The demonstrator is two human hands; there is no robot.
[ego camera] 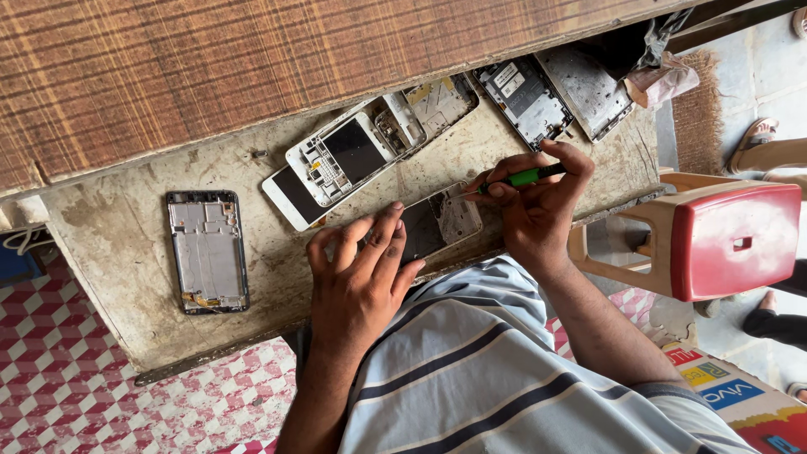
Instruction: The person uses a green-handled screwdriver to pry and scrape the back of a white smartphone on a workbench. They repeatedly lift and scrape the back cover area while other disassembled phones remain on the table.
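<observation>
The worn grey counter (126, 244) carries everything here, and its front edge runs just above the person's striped shirt (487, 370). Beyond the counter's right end stands a red-topped plastic stool (723, 240), well apart from the work. On the counter, left of the person's hands, a stripped phone frame (207, 250) lies flat on its own. Farther back on the counter, a white phone with its back removed (336, 164) lies at a slant, and beside it toward the counter's right end sit two more opened phone bodies (525, 99) and (587, 88). Near the counter's front edge lies the opened phone (437, 223) being worked on, dark at one end and bare metal at the other. The left hand (361, 273) rests on this phone's dark end with fingers spread, pressing it flat to the counter; its grip is wide and closes on nothing. The right hand (534, 202) hovers just above the phone's metal end, its grip narrow, thumb and fingers pinched around a green-handled screwdriver (528, 176). The screwdriver points toward the phone's upper edge, though whether its tip touches cannot be told.
</observation>
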